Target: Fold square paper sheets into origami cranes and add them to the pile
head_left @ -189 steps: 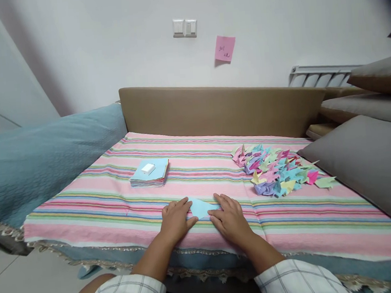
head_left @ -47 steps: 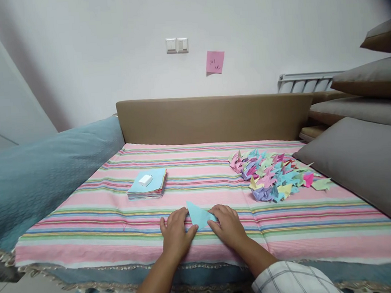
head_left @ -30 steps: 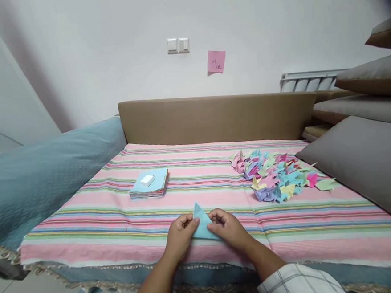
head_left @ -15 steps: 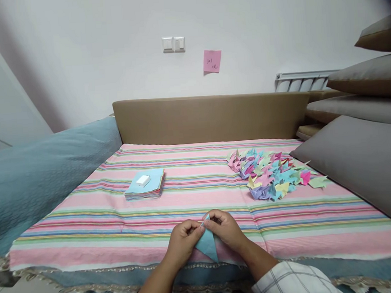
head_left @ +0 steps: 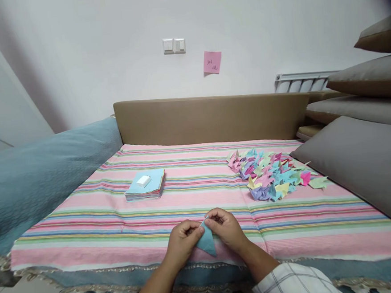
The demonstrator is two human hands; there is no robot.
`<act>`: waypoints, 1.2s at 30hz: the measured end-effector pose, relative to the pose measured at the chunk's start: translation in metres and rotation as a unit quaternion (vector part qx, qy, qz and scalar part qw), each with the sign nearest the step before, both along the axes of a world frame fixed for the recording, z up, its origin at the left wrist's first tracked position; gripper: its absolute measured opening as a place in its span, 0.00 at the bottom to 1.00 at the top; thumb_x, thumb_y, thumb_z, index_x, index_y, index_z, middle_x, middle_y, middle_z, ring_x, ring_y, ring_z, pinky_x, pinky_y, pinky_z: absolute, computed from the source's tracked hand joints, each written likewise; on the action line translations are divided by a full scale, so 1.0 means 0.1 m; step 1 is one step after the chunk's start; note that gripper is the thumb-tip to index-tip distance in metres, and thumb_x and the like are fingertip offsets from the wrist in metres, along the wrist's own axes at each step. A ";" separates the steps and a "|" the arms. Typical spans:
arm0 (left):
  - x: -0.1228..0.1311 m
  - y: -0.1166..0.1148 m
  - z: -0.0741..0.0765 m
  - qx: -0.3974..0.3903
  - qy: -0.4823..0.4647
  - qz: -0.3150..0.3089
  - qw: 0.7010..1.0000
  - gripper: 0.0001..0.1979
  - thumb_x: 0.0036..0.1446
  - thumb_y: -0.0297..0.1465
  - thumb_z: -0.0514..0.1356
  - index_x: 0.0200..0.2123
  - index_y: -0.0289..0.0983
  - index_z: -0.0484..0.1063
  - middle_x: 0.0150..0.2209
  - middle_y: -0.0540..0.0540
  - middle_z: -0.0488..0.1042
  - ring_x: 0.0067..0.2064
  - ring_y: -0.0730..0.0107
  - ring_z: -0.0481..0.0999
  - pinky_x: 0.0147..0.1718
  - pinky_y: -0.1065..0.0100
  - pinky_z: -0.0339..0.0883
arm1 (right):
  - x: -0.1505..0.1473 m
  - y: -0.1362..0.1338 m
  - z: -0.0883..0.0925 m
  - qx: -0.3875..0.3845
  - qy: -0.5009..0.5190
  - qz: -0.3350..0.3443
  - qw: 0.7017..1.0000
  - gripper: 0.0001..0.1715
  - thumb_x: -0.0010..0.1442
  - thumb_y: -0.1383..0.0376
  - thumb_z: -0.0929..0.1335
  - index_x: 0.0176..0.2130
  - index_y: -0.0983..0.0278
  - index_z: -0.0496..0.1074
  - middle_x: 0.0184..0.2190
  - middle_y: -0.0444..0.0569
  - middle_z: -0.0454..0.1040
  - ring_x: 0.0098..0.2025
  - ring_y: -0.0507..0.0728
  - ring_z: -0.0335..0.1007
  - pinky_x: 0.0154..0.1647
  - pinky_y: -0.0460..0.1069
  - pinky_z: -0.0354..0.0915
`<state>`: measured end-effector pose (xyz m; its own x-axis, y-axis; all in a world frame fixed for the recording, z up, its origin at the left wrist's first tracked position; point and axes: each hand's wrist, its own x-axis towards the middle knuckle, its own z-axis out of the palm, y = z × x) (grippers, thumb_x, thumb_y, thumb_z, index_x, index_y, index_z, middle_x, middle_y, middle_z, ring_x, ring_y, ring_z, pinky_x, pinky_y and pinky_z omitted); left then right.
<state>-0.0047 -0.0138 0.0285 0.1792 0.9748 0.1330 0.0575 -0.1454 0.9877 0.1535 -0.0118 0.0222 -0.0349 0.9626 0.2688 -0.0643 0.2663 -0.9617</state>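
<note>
Between my hands is a piece of blue folded paper, its pointed end hanging down over the striped cloth. My left hand pinches its left edge between thumb and fingers. At the upper tip, my right hand grips the paper with thumb and forefinger. The fingers partly hide the top folds. Beyond my right hand lies a heap of folded paper pieces in several colours. Ahead and to the left sits a stack of square paper, blue on top, with a small white block resting on it.
A pink striped cloth covers the seat in front of me. Grey cushions are piled along the right side. A blue-covered armrest borders the left, and a brown backrest stands against the wall.
The lower point of the blue paper has tilted slightly and sits a little higher. My right hand has shifted very slightly; both hands keep their hold.
</note>
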 end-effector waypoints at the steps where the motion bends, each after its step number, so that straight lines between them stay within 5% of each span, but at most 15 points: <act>1: 0.00 0.00 0.00 0.000 -0.016 0.011 1.000 0.16 0.41 0.41 0.66 0.29 0.35 0.74 0.25 0.49 0.73 0.28 0.71 0.70 0.29 0.70 0.64 | 0.00 0.00 0.00 0.000 0.000 0.001 1.000 0.17 0.47 0.52 0.72 0.29 0.63 0.71 0.24 0.44 0.69 0.26 0.51 0.63 0.29 0.47 0.61; 8: 0.01 -0.03 0.06 0.033 -0.064 0.021 0.997 0.11 0.42 0.37 0.66 0.25 0.35 0.73 0.28 0.47 0.74 0.33 0.69 0.72 0.34 0.69 0.67 | -0.04 -0.06 0.02 0.036 -0.071 -0.018 0.997 0.12 0.49 0.58 0.71 0.32 0.63 0.72 0.23 0.42 0.68 0.26 0.51 0.62 0.29 0.47 0.61; 17: 0.02 -0.03 0.09 -0.056 -0.081 0.011 0.995 0.14 0.38 0.39 0.67 0.23 0.35 0.72 0.24 0.49 0.72 0.27 0.72 0.68 0.28 0.72 0.61 | -0.03 -0.07 -0.04 0.074 -0.121 0.000 0.990 0.09 0.52 0.60 0.70 0.33 0.63 0.70 0.25 0.42 0.68 0.27 0.50 0.63 0.29 0.46 0.62; 24: 0.04 -0.03 0.04 -0.132 -0.156 -0.021 0.979 0.14 0.39 0.38 0.69 0.23 0.34 0.71 0.16 0.56 0.63 0.20 0.81 0.56 0.21 0.76 0.49 | -0.01 -0.10 0.02 0.065 -0.137 0.012 0.988 0.10 0.49 0.61 0.71 0.27 0.63 0.67 0.22 0.42 0.67 0.26 0.51 0.62 0.28 0.45 0.61; 36: 0.06 -0.04 -0.01 -0.109 -0.159 0.027 0.981 0.11 0.41 0.36 0.67 0.23 0.34 0.72 0.21 0.53 0.68 0.24 0.78 0.61 0.25 0.75 0.55 | -0.07 -0.08 -0.04 0.011 -0.097 0.049 0.994 0.10 0.49 0.61 0.70 0.30 0.64 0.67 0.23 0.41 0.65 0.26 0.50 0.59 0.29 0.46 0.58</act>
